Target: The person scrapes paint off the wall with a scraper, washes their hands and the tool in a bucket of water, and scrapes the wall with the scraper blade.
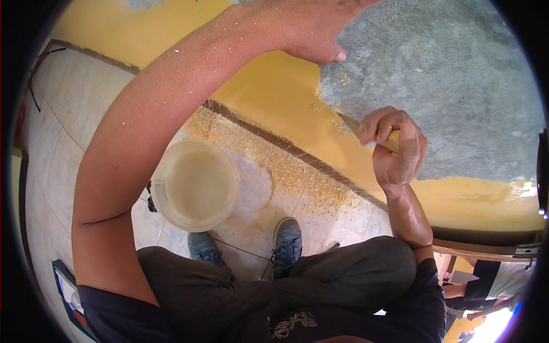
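Observation:
My right hand [396, 145] grips the yellowish handle [389, 140] of a scraper. Its narrow blade [348, 122] touches the wall where yellow paint [274, 90] borders a bare grey patch [433, 85]. Loose paint flakes cling around that border. Higher up, my left hand [315, 32] rests against the wall with its thumb spread from the fingers, and the fingertips are cut off by the picture's top. No object shows in it. Pale specks dot the left forearm.
A translucent plastic bucket [195, 186] of cloudy liquid stands before my feet. Yellow flakes [300, 176] cover the tiles along the brown skirting [274, 139]. My shoes [287, 242] are near the bucket. Another person [493, 281] is beyond the door frame at lower right.

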